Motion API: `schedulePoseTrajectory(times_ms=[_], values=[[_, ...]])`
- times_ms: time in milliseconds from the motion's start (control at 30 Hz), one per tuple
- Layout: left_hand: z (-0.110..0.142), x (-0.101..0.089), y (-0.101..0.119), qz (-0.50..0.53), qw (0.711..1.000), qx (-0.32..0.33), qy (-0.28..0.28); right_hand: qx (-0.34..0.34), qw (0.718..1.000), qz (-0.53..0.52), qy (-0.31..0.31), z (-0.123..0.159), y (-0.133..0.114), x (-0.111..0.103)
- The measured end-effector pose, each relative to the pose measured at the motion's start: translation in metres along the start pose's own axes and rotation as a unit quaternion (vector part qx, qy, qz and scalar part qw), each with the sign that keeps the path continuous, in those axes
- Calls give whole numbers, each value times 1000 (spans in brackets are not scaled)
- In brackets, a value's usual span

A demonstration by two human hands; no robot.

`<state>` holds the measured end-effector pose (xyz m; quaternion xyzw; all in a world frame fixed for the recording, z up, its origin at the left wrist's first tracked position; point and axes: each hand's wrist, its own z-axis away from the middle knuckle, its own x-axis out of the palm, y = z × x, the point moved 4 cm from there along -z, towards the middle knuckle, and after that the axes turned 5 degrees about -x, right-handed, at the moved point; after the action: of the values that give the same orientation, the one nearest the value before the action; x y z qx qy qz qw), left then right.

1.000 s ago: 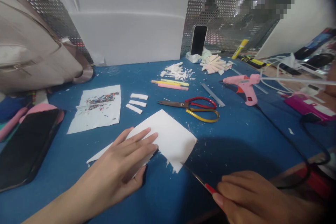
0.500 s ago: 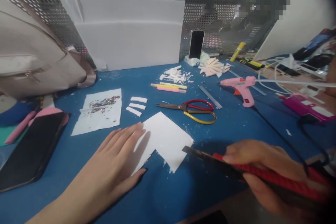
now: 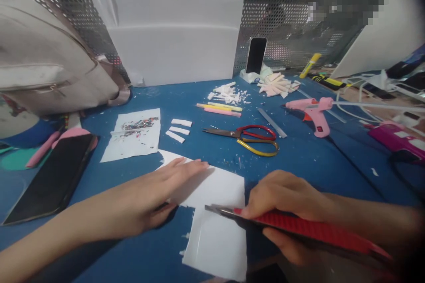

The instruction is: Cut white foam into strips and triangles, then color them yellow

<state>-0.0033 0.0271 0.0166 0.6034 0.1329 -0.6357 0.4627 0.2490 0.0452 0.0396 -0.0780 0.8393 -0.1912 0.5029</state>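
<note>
My left hand [image 3: 159, 192] lies flat with fingers stretched out on the left part of a white foam sheet [image 3: 219, 234] on the blue table [image 3: 315, 163]. My right hand [image 3: 285, 203] is closed round a red-handled utility knife [image 3: 299, 227]. Its blade tip rests over the sheet near the middle, pointing left toward my left hand. The sheet has a rough notch cut into its left edge.
Red and yellow scissors [image 3: 249, 137], a pink glue gun [image 3: 312, 112], pastel sticks [image 3: 221, 108], three small white strips [image 3: 179, 129], a paper with glitter bits [image 3: 134, 135], a dark phone [image 3: 53, 177], a beige bag [image 3: 49, 62], white boards [image 3: 172, 35] and a standing phone [image 3: 256, 55] surround the sheet.
The white sheet has turned and slid toward me. My right hand brought the knife in from the right over the sheet. My left hand shifted with the sheet and stays flat on it.
</note>
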Motion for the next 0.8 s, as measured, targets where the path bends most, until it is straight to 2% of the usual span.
schedulePoseTrajectory(times_ms=[100, 233, 400, 533, 633, 800], values=[[0, -3, -2, -13, 1000, -13, 12, 3, 995, -95, 24, -11, 10, 8], [3, -2, 0, -36, 999, 27, 22, 7, 988, -155, -14, -21, 19, 16], [2, 3, -5, -53, 998, 28, 27, -9, 989, -142, -37, -29, 18, 13], [3, 4, -7, -51, 998, 23, 28, -19, 987, -112, -110, -36, 13, 12], [2, 3, -7, -38, 998, 33, 38, -67, 980, -76, -171, -43, 8, 10], [2, 4, -8, -26, 998, 39, 33, -150, 967, -61, -196, -50, 4, 2]])
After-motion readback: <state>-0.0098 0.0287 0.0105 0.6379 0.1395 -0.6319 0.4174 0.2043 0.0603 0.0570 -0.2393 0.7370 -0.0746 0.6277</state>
